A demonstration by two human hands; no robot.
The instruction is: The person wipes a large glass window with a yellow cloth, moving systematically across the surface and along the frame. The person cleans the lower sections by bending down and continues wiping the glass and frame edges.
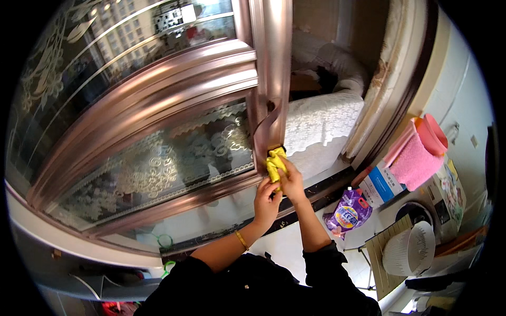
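Note:
Both of my hands meet on a bunched yellow cloth (275, 164) at the edge of a sliding glass door. My right hand (291, 179) grips the cloth from the right, against the door's rose-brown metal frame (272, 43). My left hand (267, 199) pinches the lower part of the cloth, close beside the right. Just above the cloth is a curved door handle (265, 127) on the frame. To the left spreads the lower glass panel (189, 158), etched with scrolls and a lace-like border.
Beyond the doorway stands a sofa under a white lace cover (320, 118). At right are a purple detergent bag (348, 211), a blue-and-white box (381, 185), a pink towel (417, 160) by a pink basin (433, 134), a washing machine (433, 193) and a white basket (407, 251) on a folding stand.

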